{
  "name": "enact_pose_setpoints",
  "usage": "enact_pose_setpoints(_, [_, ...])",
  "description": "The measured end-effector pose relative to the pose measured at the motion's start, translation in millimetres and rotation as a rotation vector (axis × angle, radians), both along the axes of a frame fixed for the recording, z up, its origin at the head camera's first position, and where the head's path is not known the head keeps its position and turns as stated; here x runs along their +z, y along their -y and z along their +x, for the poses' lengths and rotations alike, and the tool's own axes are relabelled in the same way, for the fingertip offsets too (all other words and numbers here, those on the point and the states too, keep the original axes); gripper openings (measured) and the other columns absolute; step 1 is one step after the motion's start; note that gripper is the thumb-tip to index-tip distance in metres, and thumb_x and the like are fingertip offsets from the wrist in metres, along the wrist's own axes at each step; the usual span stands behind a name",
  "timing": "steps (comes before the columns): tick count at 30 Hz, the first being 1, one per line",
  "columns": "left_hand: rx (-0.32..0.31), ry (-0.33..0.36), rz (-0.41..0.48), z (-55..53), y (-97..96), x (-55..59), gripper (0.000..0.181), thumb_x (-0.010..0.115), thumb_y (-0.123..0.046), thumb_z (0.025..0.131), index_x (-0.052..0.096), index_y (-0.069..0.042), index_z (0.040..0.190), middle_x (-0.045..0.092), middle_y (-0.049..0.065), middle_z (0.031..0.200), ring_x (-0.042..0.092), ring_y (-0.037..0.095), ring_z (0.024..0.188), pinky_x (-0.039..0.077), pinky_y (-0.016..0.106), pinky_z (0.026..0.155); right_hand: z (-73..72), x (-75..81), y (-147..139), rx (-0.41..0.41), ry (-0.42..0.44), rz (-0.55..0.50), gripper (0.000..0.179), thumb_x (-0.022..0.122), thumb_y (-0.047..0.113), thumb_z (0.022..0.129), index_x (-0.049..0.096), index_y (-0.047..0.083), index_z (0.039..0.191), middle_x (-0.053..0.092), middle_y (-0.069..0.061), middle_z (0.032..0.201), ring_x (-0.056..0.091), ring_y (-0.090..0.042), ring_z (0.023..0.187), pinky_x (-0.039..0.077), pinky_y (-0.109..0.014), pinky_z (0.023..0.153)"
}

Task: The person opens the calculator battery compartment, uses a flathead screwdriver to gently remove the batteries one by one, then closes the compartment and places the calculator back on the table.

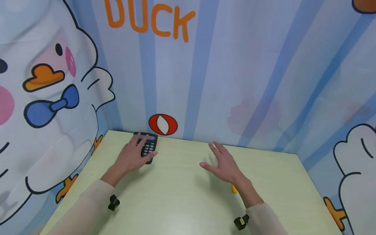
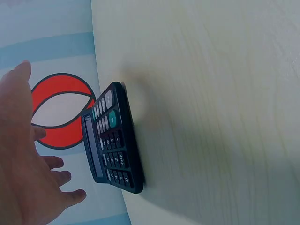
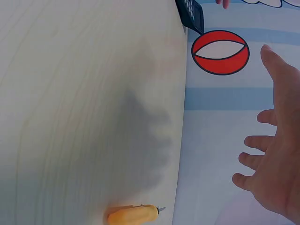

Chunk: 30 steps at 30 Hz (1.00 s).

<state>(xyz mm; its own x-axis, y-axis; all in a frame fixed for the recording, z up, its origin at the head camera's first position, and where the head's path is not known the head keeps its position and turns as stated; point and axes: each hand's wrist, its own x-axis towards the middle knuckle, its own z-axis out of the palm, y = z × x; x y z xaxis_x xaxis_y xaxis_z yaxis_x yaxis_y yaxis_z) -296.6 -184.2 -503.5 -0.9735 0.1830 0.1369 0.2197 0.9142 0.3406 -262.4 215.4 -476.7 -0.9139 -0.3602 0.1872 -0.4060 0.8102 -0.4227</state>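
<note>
A black calculator (image 1: 149,148) lies at the back left of the table, near the wall. My left hand (image 1: 132,156) is held over it with fingers spread, covering part of its keys in the head view. From the left wrist, a gap shows between the hand (image 2: 33,159) and the calculator (image 2: 115,140). My right hand (image 1: 224,164) hovers right of the middle, fingers loosely extended and holding nothing. Beneath its wrist lies a small tool with a yellow handle (image 1: 234,188), mostly hidden in the head view. A thin metal tip shows on this yellow-handled tool (image 3: 135,215) in the right wrist view.
The pale wood-grain table (image 1: 176,195) ends at a cloth backdrop (image 1: 223,81) printed with ducks and blue stripes. A red and white oval (image 1: 163,124) is printed on the cloth behind the calculator. Dark wrist devices (image 1: 114,203) show below both sleeves.
</note>
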Motion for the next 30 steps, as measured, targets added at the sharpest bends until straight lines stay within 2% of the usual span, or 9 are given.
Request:
enact_pose_setpoints(7, [-0.002,0.011,0.042,-0.4,6.2,1.8,0.096,0.047,-0.075,0.101,0.027,-0.010,0.169,0.018,0.027,0.172,0.030,0.052,0.151,0.031,0.072,0.118,-0.7,-1.3,10,0.017,0.028,-0.008,0.096,0.067,0.063,0.096,0.030,0.012,0.168,0.025,-0.015,0.174,0.023,-0.040,0.159,0.027,-0.069,0.121])
enact_pose_setpoints(14, [0.024,0.018,0.163,-1.7,10.9,4.0,0.090,0.042,-0.071,0.105,0.023,-0.012,0.170,0.017,0.025,0.173,0.028,0.051,0.154,0.034,0.073,0.115,-2.2,0.0,20,0.026,0.046,-0.018,0.096,0.066,0.065,0.096,0.030,0.013,0.169,0.025,-0.013,0.174,0.022,-0.038,0.160,0.028,-0.067,0.122])
enact_pose_setpoints(24, [0.114,0.071,0.371,-3.0,19.0,2.5,0.090,0.026,-0.072,0.107,0.018,-0.010,0.171,0.015,0.024,0.174,0.021,0.049,0.157,0.021,0.070,0.123,-5.1,-7.2,36,0.037,0.049,-0.055,0.092,0.069,0.059,0.097,0.032,0.012,0.168,0.028,-0.017,0.172,0.025,-0.039,0.159,0.031,-0.065,0.122])
enact_pose_setpoints(30, [0.154,0.097,0.423,-2.6,26.5,1.5,0.090,0.021,-0.072,0.107,0.015,-0.009,0.171,0.016,0.026,0.173,0.019,0.049,0.158,0.018,0.067,0.125,-6.4,-13.0,46,0.049,0.070,-0.092,0.093,0.070,0.058,0.097,0.033,0.011,0.167,0.028,-0.017,0.172,0.026,-0.037,0.159,0.030,-0.064,0.123])
